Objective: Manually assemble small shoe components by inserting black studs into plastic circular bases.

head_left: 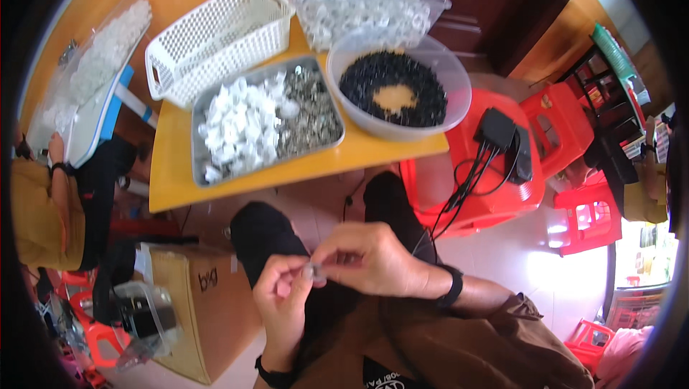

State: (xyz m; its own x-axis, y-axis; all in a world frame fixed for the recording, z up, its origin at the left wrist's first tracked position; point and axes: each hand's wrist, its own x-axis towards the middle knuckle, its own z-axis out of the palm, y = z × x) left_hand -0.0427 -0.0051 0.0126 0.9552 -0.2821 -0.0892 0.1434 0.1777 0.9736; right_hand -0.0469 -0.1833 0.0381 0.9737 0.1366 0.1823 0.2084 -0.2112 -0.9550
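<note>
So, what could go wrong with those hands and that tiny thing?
The tiny piece might slip: the left hand and right hand only pinch it. The bowl might spill if bumped, being near the table's edge. The cables trailing off the red stool could get snagged.

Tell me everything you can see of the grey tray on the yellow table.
The grey tray is shallow and rectangular, with rounded corners and a raised rim; metal or plastic, I can't tell. It lies flat on the yellow table, white pieces heaped in its left part, silvery pieces spread in its right.
</note>
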